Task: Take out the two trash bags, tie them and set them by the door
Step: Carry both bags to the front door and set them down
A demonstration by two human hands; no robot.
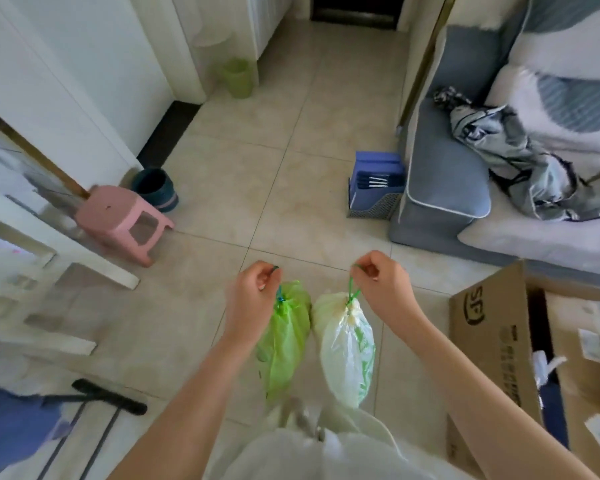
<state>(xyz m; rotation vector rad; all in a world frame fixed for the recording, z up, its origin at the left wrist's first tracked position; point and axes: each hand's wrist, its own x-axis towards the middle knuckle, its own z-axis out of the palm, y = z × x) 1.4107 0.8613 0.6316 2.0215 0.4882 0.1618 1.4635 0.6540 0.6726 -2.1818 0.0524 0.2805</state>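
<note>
A: Since both bags are cinched at the neck, the tying looks done, no?

B: I think yes. The left hand (pixel 253 299) pinches the drawstring of the green bag (pixel 284 341), and the right hand (pixel 385 289) pinches the drawstring of the pale bag (pixel 347 355). Both bags hang side by side, touching, approx. over the tile floor (pixel 274 185) in front of the person.

A: So what is left?

B: Only to carry them to the door and put them down. The dark opening (pixel 355 8) at the far end is prob. the door, but I cannot tell for sure.

A: Is the way free?

B: A wide strip of floor goes straight to it. On the left stand the pink stool (pixel 118 216) and a dark bin (pixel 156 188), on the right the blue rack (pixel 374 185), sofa corner (pixel 440 188) and cardboard box (pixel 499 358) close by, so keep to the middle.
</note>
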